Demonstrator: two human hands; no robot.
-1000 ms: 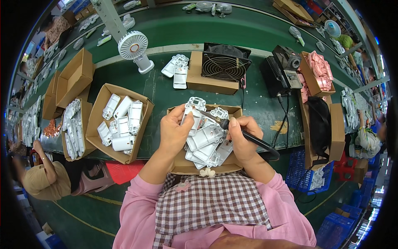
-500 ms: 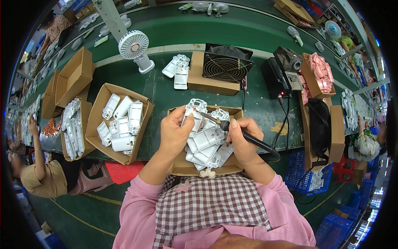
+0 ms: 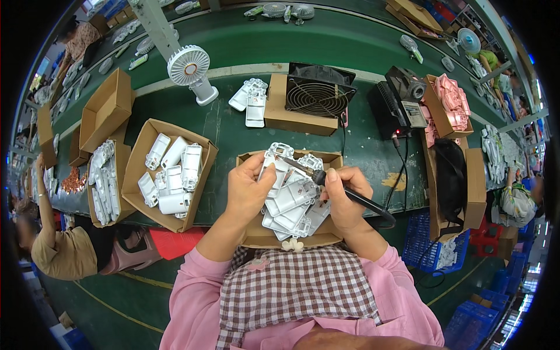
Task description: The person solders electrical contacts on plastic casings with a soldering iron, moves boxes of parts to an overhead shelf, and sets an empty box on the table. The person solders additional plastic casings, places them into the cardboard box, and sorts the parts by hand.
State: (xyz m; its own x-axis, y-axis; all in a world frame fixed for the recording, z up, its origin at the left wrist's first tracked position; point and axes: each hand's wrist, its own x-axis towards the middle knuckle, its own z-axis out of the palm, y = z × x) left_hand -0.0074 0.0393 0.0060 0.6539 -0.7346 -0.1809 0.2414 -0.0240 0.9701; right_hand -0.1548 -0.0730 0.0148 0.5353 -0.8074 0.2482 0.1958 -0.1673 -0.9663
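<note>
My left hand is closed on a white plastic housing, gripping its left side above an open cardboard box. In my right hand is a soldering iron with a black handle, held like a pen. Its metal tip points left and reaches the upper part of the housing; whether it touches is too small to tell. Under both hands, more white housings lie heaped in the box. A black cord runs from the iron's handle toward the right.
A cardboard box of white housings stands left. Beyond are a small white fan, loose housings and a black cooling fan on cardboard. At right sit a black soldering station and pink parts. Another person sits at left.
My hands and the iron stay nearly in place over the box. At the far left, the other person's arm has moved, and a cardboard box now shows near that hand.
</note>
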